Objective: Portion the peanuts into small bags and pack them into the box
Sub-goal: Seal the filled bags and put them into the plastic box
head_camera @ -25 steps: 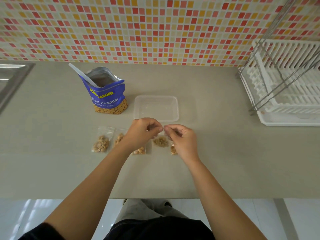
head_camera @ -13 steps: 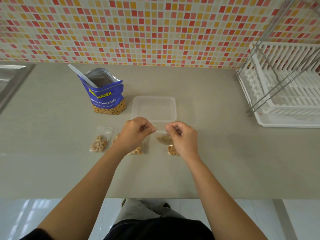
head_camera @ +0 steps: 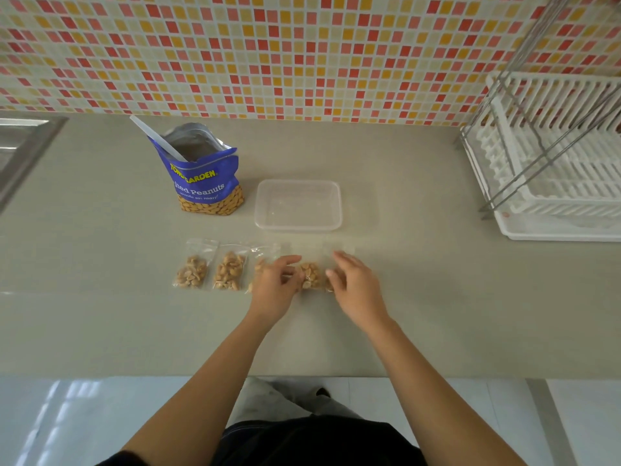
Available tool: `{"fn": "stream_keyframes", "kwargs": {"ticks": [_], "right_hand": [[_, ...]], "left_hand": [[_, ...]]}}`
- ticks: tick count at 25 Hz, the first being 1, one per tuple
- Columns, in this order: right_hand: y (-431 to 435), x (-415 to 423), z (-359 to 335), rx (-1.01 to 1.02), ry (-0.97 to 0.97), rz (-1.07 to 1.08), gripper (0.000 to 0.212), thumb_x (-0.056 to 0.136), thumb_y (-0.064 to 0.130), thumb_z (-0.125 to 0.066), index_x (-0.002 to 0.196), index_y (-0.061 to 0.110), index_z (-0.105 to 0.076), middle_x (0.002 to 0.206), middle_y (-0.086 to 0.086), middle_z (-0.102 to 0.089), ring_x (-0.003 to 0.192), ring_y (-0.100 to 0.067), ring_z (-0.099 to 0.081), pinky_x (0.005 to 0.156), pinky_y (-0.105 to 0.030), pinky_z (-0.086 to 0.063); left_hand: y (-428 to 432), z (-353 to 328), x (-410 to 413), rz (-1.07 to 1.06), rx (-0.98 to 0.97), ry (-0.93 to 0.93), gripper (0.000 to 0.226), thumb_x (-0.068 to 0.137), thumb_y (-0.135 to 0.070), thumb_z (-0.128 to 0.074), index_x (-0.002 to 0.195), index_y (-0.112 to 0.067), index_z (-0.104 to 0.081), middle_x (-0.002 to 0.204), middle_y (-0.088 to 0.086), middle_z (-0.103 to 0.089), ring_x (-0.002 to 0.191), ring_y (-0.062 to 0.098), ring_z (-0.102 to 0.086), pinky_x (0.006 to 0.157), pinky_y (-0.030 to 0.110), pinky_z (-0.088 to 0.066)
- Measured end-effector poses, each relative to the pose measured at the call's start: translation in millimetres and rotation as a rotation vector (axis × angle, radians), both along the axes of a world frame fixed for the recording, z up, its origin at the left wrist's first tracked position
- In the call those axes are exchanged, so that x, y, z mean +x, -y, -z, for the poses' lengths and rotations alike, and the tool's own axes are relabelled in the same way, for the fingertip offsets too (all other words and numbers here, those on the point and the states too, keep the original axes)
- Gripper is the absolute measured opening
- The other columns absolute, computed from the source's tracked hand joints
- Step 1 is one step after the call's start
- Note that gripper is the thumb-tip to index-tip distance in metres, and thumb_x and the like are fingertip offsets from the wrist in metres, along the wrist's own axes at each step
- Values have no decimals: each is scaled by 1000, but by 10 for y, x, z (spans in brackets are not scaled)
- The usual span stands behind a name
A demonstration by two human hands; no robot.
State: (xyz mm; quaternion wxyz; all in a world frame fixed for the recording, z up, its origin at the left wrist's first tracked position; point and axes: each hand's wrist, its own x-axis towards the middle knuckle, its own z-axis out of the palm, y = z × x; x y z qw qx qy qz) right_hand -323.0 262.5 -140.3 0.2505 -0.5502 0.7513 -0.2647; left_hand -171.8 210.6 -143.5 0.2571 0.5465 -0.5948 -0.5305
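Several small clear bags of peanuts lie in a row on the counter. Two of them [head_camera: 191, 272] [head_camera: 230, 272] are in full view at the left. My left hand [head_camera: 275, 284] partly covers a third bag [head_camera: 258, 264], and its thumb and fingertips pinch the left edge of a fourth bag [head_camera: 311, 275]. My right hand [head_camera: 356, 284] hovers with relaxed, spread fingers at that bag's right edge and hides most of another bag [head_camera: 331, 288]. The clear plastic box [head_camera: 298, 227] stands open just behind the row. The blue peanut pouch [head_camera: 205, 179] stands open, with a white spoon [head_camera: 154, 137] in it.
A white dish rack [head_camera: 551, 169] with metal rods fills the right side of the counter. A steel sink edge [head_camera: 23, 153] is at the far left. The tiled wall [head_camera: 268, 55] bounds the back. The counter's front edge [head_camera: 302, 375] runs close to me.
Both hands had pinched the top of a small bag held above the counter. They have come down toward me, the bag now lies in the row, and my right hand's fingers have opened.
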Motion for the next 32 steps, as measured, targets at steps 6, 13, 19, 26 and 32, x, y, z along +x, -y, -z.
{"fn": "stream_keyframes", "kwargs": {"ticks": [6, 13, 19, 26, 32], "right_hand": [[-98, 57, 288, 28, -179, -128, 39, 93, 15, -52, 128, -2, -50, 142, -14, -45, 133, -29, -40, 108, -33, -34], [-23, 81, 156, -152, -308, -126, 34, 86, 14, -55, 118, 4, -60, 123, -11, -62, 113, -32, -55, 100, -34, -41], [403, 505, 33, -129, -192, -150, 31, 88, 10, -52, 117, 5, -61, 111, -13, -64, 101, -35, -57, 88, -38, -47], [819, 816, 135, 176, -263, -74, 25, 88, 12, -53, 113, 6, -53, 114, -13, -49, 107, -31, -49, 87, -37, -44], [720, 814, 34, 91, -46, 30, 10, 85, 8, -55, 94, 10, -59, 95, -7, -66, 87, -24, -60, 70, -28, -42]], "left_hand": [[-4, 105, -139, 236, -440, 523, 26, 89, -7, -51, 112, -2, -63, 95, 24, -61, 81, 40, -61, 73, 41, -48], [102, 12, 22, 258, -664, 558, 22, 81, -5, -59, 100, 2, -66, 92, 25, -59, 70, 41, -62, 59, 40, -52], [573, 10, 467, 186, -596, 615, 24, 81, -4, -58, 102, 5, -66, 96, 27, -64, 86, 45, -60, 78, 45, -51], [811, 67, 567, 366, -495, 760, 25, 81, -8, -60, 104, -1, -64, 101, 25, -52, 91, 42, -54, 77, 45, -50], [843, -5, 619, 440, -591, 612, 13, 69, -5, -64, 81, -1, -62, 99, 22, -59, 89, 40, -53, 73, 49, -51]]}}
